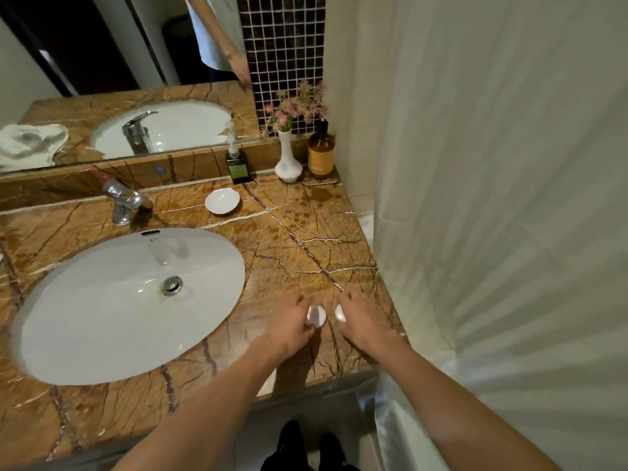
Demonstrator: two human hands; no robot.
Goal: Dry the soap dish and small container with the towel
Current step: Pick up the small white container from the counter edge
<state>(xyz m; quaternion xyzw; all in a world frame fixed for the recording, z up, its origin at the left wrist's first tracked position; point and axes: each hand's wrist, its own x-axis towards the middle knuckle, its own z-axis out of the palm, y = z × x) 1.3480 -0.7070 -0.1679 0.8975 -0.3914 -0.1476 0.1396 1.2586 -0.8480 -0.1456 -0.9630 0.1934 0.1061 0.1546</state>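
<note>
Both hands low at the near right end of the worktop (306,239). Left hand (289,329) curled around the small container (316,316), white, fingers wrapped on its side. Right hand (365,322) pinching a small white piece (339,313), likely the container's lid, though too small to be sure. The two pieces sit just apart.

Soap dish (222,201) rests bare on the worktop at the back, right of the tap (123,198), well apart from the hands.

Towel: only its reflection in the mirror (32,142), crumpled at far left; the towel itself is out of view.

Handling, judged: container and dish look like glazed ceramic, so light, stiff, breakable, and slick if wet. Best held by the container's wall with a full wrap; dish by its rim, lifted flat.

Surroundings: sink (129,300) left of the hands. Dark pump bottle (239,168), white vase (287,161) with pink flowers and amber bottle (321,154) line the back edge, near the dish; a careless reach could knock them. Shower curtain (509,198) hangs close on the right. Damp-looking patches near the bottles.
</note>
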